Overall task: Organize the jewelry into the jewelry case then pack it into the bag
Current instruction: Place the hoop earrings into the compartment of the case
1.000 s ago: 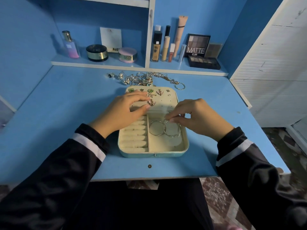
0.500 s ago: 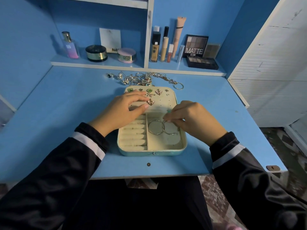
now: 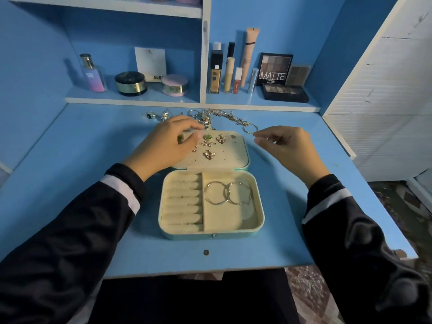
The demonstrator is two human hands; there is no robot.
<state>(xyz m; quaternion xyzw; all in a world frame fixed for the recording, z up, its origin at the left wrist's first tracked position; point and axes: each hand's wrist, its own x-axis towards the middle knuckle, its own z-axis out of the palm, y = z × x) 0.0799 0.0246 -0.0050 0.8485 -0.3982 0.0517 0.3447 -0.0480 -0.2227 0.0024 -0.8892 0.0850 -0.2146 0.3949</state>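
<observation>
Since leaving the tray [image 3: 224, 220], right hand [image 3: 287, 146] pinches a thin silver hoop [image 3: 250, 128] beyond the open cream-lined teal jewelry case [image 3: 210, 233]; left hand [image 3: 163, 146] curls over its lid [image 3: 233, 157], grip unclear. Case sits mid blue bench [image 3: 70, 160].

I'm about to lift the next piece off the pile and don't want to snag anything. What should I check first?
1. Jewelry case lies open and flat on the desk: ok.
2. Room in the right compartment beside the two hoop earrings: ok.
3. Ring rolls free: ok, no rings show.
4. Right hand has a grip on the small hoop: cannot tell. The fingertips meet it, but the pinch is unclear.
5. Pile is untangled: not ok, chains and rings overlap.
6. Left hand is clear of the lid: not ok, it covers the lid's left side.
</observation>
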